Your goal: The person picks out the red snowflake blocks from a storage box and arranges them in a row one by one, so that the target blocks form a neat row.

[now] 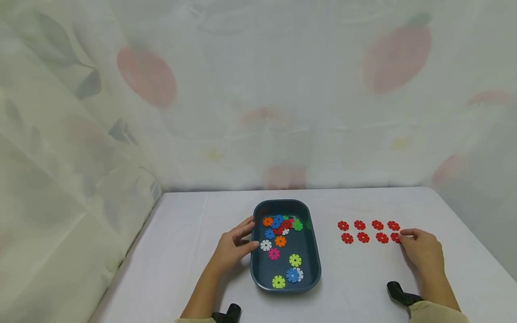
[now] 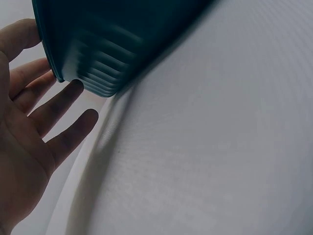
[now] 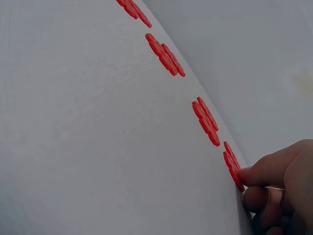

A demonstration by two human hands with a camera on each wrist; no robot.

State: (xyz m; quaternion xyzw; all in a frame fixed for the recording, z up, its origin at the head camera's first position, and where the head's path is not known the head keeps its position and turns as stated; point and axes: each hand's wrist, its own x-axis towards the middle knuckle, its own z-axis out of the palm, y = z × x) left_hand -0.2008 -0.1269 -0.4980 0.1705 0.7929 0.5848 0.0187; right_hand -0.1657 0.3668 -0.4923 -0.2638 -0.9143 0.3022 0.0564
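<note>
Fingers of my left hand (image 1: 233,246) lie spread and straight against the left wall of the dark teal tray (image 1: 313,251), the tips touching its ribbed corner; the left wrist view shows them fanned open (image 2: 63,100) under the tray's rim (image 2: 54,58). Inside the tray lies a loose heap of coloured gear discs (image 1: 279,233): orange, blue, red, green, white, pink and yellow-green.

At three o'clock from the tray, well apart from it, eight red discs (image 1: 369,231) lie flat on the white table (image 1: 186,242) in two rows of four. My right hand (image 1: 420,249) rests at the three o'clock end of the near row, fingers curled, with the forefinger tip (image 3: 254,175) on the last red disc (image 3: 234,174). Whether I pinch it or only press it, I cannot tell.
</note>
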